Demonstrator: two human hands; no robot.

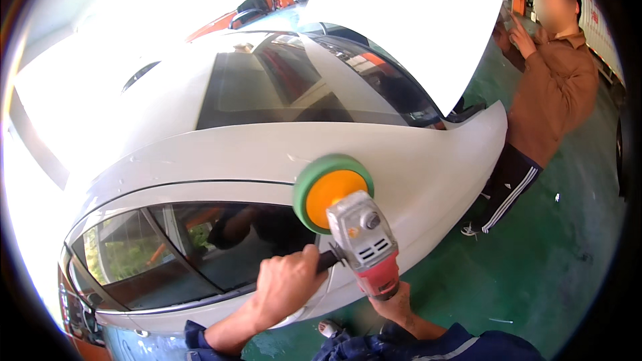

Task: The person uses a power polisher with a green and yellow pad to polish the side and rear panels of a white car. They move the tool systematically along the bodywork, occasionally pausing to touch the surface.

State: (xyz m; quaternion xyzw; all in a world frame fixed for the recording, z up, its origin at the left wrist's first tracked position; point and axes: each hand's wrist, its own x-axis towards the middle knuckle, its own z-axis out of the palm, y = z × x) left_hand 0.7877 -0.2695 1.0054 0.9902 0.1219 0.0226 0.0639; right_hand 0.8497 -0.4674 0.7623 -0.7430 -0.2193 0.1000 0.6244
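Note:
A red and silver power polisher point(365, 230) is held in both my hands over the white car point(414, 160). My left hand point(284, 285) is wrapped round its black side handle point(327, 261). Lower down, my right hand point(393, 302) grips the red body, with part of the fingers hidden beneath it. The round pad point(309, 180), green-rimmed with an orange backing, lies against or just above the white panel beside the roof edge; I cannot tell which. Below the pad is the dark side window point(234, 237).
A raised white lid point(408, 20) stands at the car's far right. Beside it a person point(555, 93) in a brown top has both hands lifted near its edge. Green floor point(481, 281) runs along the car's near right side. An orange vehicle point(214, 25) shows behind.

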